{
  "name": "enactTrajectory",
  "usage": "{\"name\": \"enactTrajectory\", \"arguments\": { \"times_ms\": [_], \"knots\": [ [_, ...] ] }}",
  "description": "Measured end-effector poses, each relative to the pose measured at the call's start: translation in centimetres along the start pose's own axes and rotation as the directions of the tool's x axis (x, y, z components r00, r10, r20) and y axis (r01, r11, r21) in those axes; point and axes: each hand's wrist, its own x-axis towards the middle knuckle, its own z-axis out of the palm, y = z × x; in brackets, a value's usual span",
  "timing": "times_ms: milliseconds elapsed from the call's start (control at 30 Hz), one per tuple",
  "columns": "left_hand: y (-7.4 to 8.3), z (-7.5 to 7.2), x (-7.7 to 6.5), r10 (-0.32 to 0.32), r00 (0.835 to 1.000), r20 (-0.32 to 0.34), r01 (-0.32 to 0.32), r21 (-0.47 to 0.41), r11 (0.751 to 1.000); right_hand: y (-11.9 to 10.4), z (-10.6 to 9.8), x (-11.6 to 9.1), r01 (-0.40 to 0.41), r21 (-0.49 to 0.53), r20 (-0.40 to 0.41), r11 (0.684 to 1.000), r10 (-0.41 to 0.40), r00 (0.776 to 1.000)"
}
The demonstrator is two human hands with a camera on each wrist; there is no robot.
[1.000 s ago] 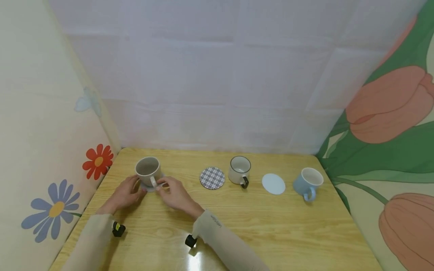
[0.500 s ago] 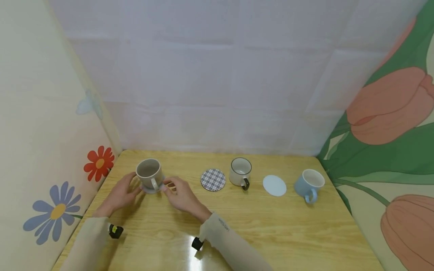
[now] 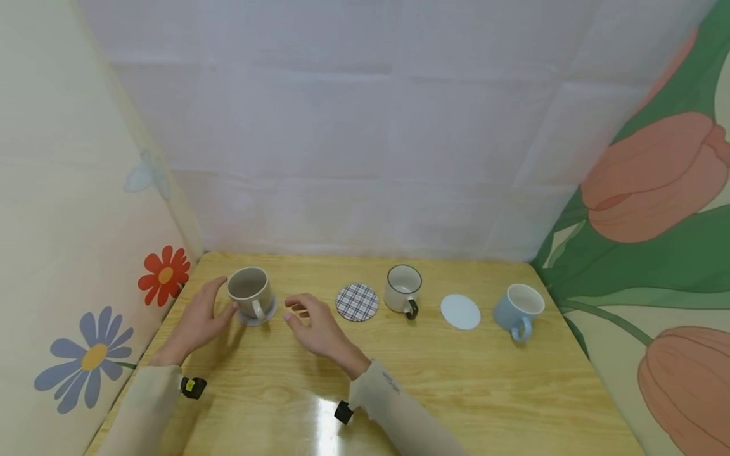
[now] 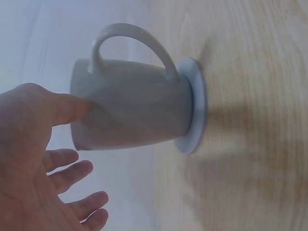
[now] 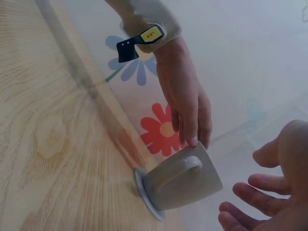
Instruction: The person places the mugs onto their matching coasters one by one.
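A grey mug (image 3: 249, 292) stands upright on a round grey coaster (image 4: 195, 137) at the table's left, its handle (image 4: 137, 31) facing the person. At the mug's left side is my left hand (image 3: 199, 316), its thumb at the wall near the rim and the other fingers spread loosely. Whether the thumb presses the mug I cannot tell. My right hand (image 3: 320, 326) hovers to the right of the mug, apart from it, fingers loosely bent and holding nothing. In the right wrist view this hand's fingers (image 5: 260, 195) show beside the mug.
Right of the hands lie a plaid coaster (image 3: 357, 302) and a white round coaster (image 3: 461, 311). A white mug with dark rim (image 3: 403, 288) stands between them. A light blue mug (image 3: 518, 307) stands near the table's right edge. Fabric walls (image 3: 365, 158) enclose the table.
My right hand has let go beside the mug and moved right, away from it. My left hand has loosened and shifted up along the mug's left side. The mug stays on its coaster.
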Motion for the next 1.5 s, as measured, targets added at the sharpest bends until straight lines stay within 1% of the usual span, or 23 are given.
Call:
{"name": "enactTrajectory", "arguments": {
  "times_ms": [100,167,267,433,633,867,1100,1333,1400,1500],
  "knots": [
    [0.4,-0.2,0.1,-0.005,1.0,-0.002,0.005,0.009,1.0,0.0,-0.4,-0.2,0.011,0.008,-0.004,1.0,-0.011,1.0],
    [0.6,-0.3,0.2,0.004,1.0,-0.007,-0.004,0.011,1.0,0.0,-0.6,-0.3,0.017,0.006,-0.006,1.0,-0.017,1.0],
    [0.9,-0.3,0.3,0.026,0.999,-0.021,-0.026,0.014,1.0,0.1,-1.0,-0.5,0.022,0.0,-0.016,1.0,-0.022,1.0],
    [1.5,-0.3,0.5,0.072,0.996,-0.044,-0.072,0.013,0.997,0.0,-1.7,-0.9,0.007,-0.003,-0.028,1.0,-0.007,1.0],
    [2.3,0.0,0.7,0.113,0.992,-0.06,-0.111,0.021,0.994,0.0,-2.6,-1.5,0.013,-0.023,-0.058,1.0,-0.014,0.998],
    [3.6,0.3,0.7,0.144,0.987,-0.072,-0.143,0.022,0.989,0.2,-3.6,-2.0,0.021,0.007,-0.098,1.0,-0.02,0.995],
    [5.0,0.9,1.1,0.177,0.982,-0.063,-0.175,0.034,0.984,0.2,-4.5,-2.6,0.039,-0.005,-0.13,0.999,-0.039,0.991],
    [5.9,1.6,1.7,0.221,0.973,-0.063,-0.219,0.038,0.975,0.2,-5.1,-2.9,0.045,0.003,-0.137,0.999,-0.044,0.99],
    [6.2,1.8,1.8,0.229,0.972,-0.055,-0.227,0.031,0.973,0.3,-5.2,-3.0,0.047,0.001,-0.142,0.999,-0.047,0.989],
    [6.5,2.1,1.9,0.221,0.975,-0.031,-0.221,0.015,0.975,0.4,-5.4,-3.1,0.04,0.006,-0.147,0.999,-0.038,0.988]
  ]
}}
